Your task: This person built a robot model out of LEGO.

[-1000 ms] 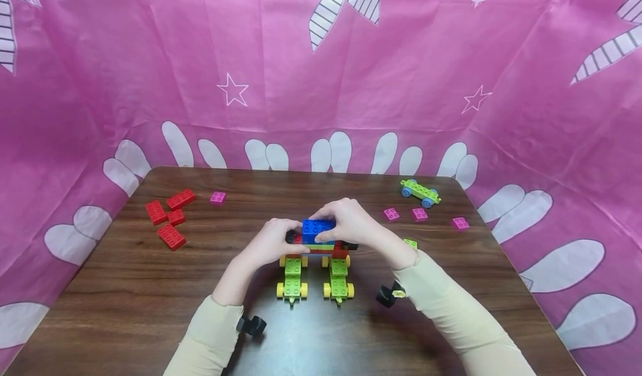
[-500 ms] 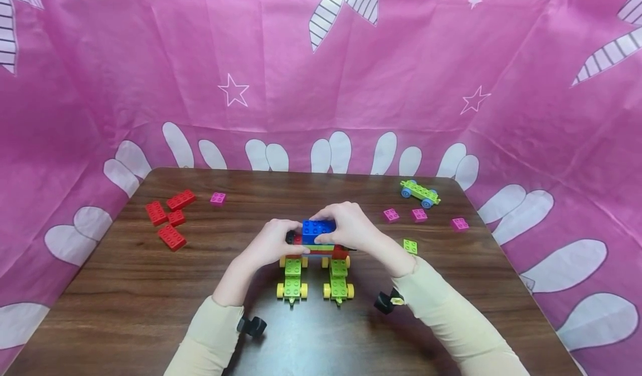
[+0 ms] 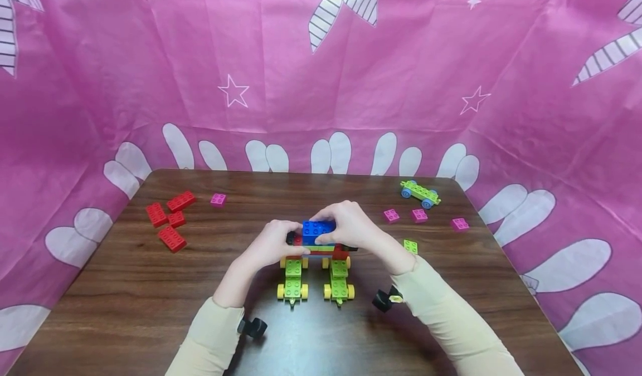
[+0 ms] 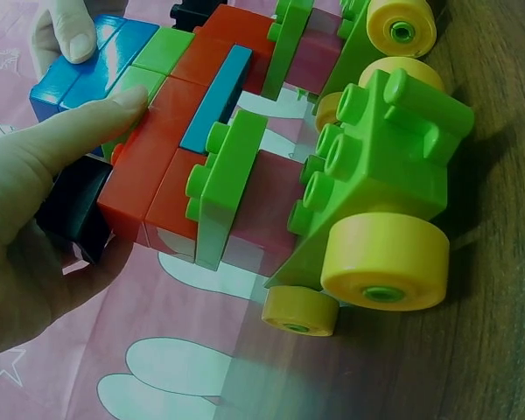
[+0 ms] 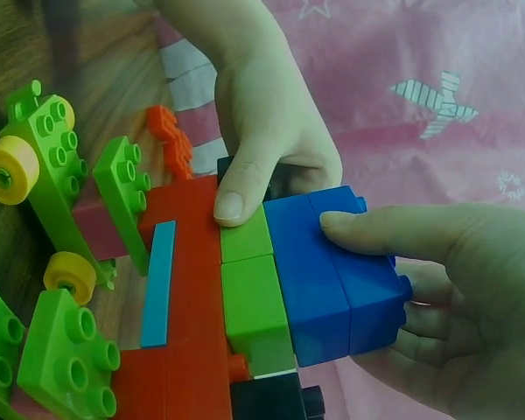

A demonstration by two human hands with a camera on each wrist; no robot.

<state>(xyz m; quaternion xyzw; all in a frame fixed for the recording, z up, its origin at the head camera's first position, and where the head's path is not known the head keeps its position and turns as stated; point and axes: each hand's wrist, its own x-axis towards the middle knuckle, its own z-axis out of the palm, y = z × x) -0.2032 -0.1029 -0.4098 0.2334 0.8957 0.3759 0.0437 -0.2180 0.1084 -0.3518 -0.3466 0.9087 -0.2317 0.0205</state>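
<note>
A toy-brick build stands at the middle of the table, on two lime wheeled bases [image 3: 293,289] with yellow wheels [image 4: 385,262]. Above them sit red bricks [image 5: 195,289], a thin light-blue piece [image 5: 157,284], lime bricks [image 5: 255,297] and black pieces [image 4: 74,206]. Blue bricks [image 5: 332,271], in two layers, form the top. My left hand [image 3: 271,242] grips the left end of the build, its thumb across the lime and red bricks. With thumb and fingers on opposite sides, my right hand [image 3: 353,225] holds the blue bricks; some of its fingers are hidden behind them.
Several red bricks [image 3: 171,238] lie at the left, near a pink brick [image 3: 218,199]. To the right are more pink bricks [image 3: 419,215], a lime brick [image 3: 410,246] and a lime wheeled base with blue wheels [image 3: 420,193]. A pink patterned cloth [image 3: 321,86] hangs behind the table.
My right forearm has shifted slightly left, uncovering more of the lime brick beside it. Both hands keep their hold on the build, which stays in place.
</note>
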